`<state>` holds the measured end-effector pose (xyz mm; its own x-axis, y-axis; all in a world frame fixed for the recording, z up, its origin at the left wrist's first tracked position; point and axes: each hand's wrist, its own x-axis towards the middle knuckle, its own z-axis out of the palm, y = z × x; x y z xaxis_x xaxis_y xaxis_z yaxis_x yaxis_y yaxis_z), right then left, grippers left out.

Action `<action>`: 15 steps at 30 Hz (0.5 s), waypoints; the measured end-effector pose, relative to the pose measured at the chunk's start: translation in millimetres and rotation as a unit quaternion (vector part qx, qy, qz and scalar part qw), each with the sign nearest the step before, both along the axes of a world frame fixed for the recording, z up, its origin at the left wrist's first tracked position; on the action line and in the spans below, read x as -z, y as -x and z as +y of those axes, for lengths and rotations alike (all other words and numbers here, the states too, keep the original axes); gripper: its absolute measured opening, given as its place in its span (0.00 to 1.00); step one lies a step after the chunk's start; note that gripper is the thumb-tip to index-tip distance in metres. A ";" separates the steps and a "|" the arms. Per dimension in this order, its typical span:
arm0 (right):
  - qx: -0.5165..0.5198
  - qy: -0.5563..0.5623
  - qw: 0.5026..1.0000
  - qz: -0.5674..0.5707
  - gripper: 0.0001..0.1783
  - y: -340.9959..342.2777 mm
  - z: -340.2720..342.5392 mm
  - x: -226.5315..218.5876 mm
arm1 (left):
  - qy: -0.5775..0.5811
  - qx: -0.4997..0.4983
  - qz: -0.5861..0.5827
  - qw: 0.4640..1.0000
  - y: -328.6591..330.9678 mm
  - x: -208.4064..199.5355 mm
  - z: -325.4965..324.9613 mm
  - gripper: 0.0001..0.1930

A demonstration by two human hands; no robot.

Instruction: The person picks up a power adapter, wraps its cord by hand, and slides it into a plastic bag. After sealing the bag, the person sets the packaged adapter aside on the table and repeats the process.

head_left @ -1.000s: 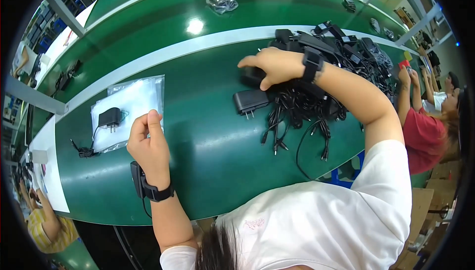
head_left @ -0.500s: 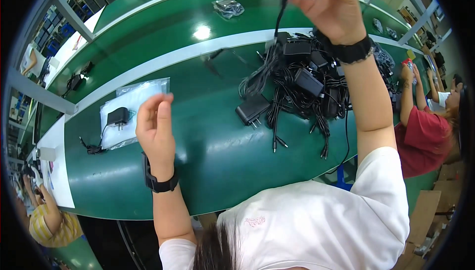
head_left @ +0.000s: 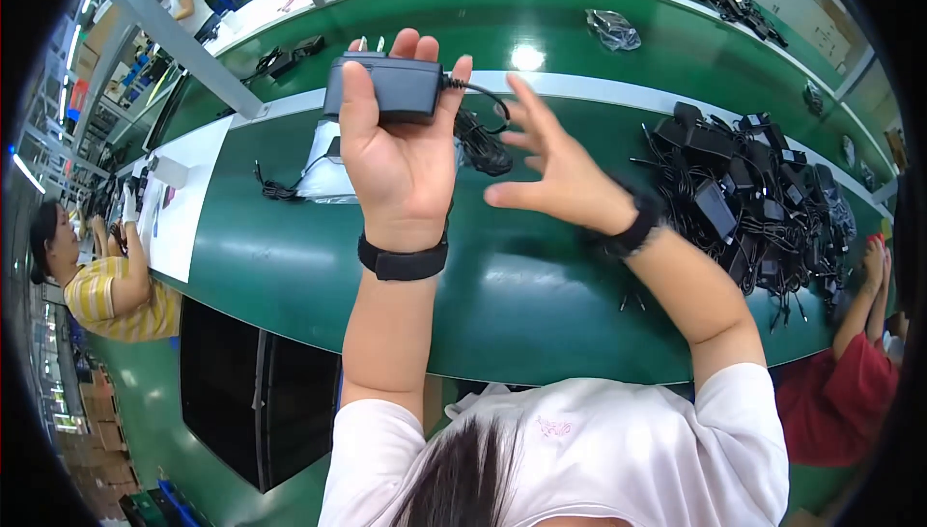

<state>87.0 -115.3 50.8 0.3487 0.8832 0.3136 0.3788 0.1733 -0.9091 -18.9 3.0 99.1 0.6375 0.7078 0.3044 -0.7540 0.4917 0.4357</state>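
Note:
A black power adapter (head_left: 401, 87) lies across the raised palm of my left hand (head_left: 401, 155), its two metal prongs pointing up and away. My left thumb and fingers are closed round its body. From its right end a cable (head_left: 483, 88) curves down to a coiled bundle (head_left: 479, 143) hanging beside the hand. Just right of that cable, my right hand (head_left: 560, 165) has its fingers spread and appears to hold nothing. Behind my left hand, another cable (head_left: 278, 189) runs to the clear plastic bags (head_left: 330, 186) on the green table.
A large heap of black adapters and cables (head_left: 739, 199) covers the right of the green table (head_left: 541, 305). A bagged item (head_left: 613, 29) lies on the raised shelf behind. A person in yellow stripes (head_left: 121, 281) works at the left, and one in red (head_left: 840, 392) at the right.
The adapter has passed from my right hand to my left, which has closed on it. My right hand has come down and opened. The view has turned left.

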 end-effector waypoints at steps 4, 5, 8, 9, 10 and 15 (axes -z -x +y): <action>-0.067 -0.102 0.959 0.257 0.31 8.7 27.6 25.0 | 0.045 -0.006 -0.049 0.998 -2.3 0.5 -0.8 0.16; -0.060 -0.127 0.955 0.262 0.21 5.7 30.0 25.8 | 0.053 -0.027 -0.043 0.997 2.6 0.3 7.2 0.18; -0.110 -0.080 0.919 0.369 0.16 -16.8 19.1 27.4 | -0.010 -0.091 0.001 0.996 25.9 14.3 51.1 0.19; -0.135 -0.069 0.898 0.414 0.15 -19.9 10.7 13.4 | 0.009 -0.059 0.024 0.998 33.8 17.4 58.6 0.20; -0.135 -0.068 0.899 0.411 0.15 -26.9 9.2 10.1 | 0.010 -0.059 0.020 0.998 35.0 22.5 63.1 0.20; -0.234 0.016 0.873 0.426 0.15 -34.6 9.9 15.7 | 0.048 -0.037 0.058 0.996 31.0 54.8 73.1 0.19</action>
